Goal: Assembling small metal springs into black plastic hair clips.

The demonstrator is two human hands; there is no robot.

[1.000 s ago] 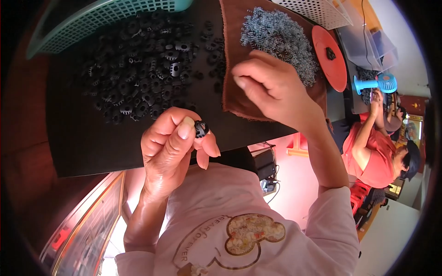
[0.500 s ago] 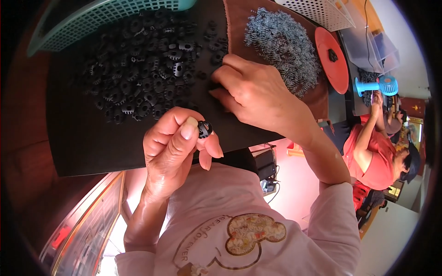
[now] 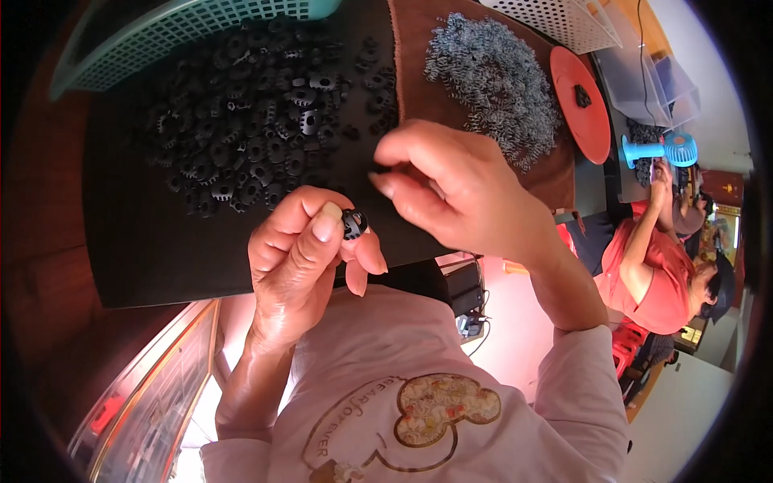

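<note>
My left hand (image 3: pixel 298 258) is closed around a small black gear-like part (image 3: pixel 353 222), pinched between thumb and fingertips just above my chest. My right hand (image 3: pixel 467 201) hovers right beside it, slightly higher, with thumb and forefinger pinched on a tiny dark piece (image 3: pixel 378 170) that is mostly hidden. Behind both hands, a heap of black toothed gears (image 3: pixel 250 137) lies spread on a black mat (image 3: pixel 145 249). A pile of grey wire springs (image 3: pixel 491 80) sits on a brown cloth (image 3: pixel 411 88) to the right of the gears.
A teal mesh basket (image 3: pixel 161 32) stands at the far left edge of the mat, a white perforated basket (image 3: pixel 564 20) at the far right. A red disc (image 3: pixel 584 105) lies by the springs. Another person in a red top (image 3: pixel 652 266) sits at the right near a blue fan (image 3: pixel 668 149).
My right hand went from the springs to the gear heap, then drew back toward my left hand with its fingers pinched. My left hand stayed put with its part.
</note>
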